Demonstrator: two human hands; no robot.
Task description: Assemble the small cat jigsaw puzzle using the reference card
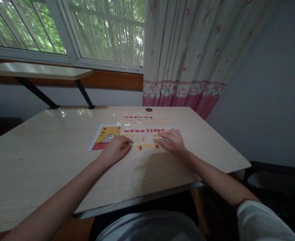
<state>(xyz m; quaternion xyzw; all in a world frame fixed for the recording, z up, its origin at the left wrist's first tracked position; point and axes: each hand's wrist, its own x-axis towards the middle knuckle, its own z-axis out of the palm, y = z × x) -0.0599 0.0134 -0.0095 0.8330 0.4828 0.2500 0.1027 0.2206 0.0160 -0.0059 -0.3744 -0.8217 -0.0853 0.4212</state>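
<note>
1. Right grip is bent over the counter, thumb and fingers reaching to a small yellow piece; I cannot tell whether they pinch it or merely touch it.
2. Left grip is loosely curled, fingertips pointing toward the right one; whether anything sits between thumb and fingers cannot be told.
3. The small yellow piece is on the near side of the lower red row, at the right fingertips.
4. Between the two hands lie more yellow pieces, and nearest the person a yellow strip with a dark red patch toward each end.
5. Farther back, an upper red row runs roughly parallel to the lower one, with pale yellow pieces between them.
6. A picture card, yellow above and red below with a white figure, lies flat beside the rows; the left hand covers its near right part.
7. Beyond the pieces, a dark round disc is set near the counter's far edge, below the patterned curtain.
</note>
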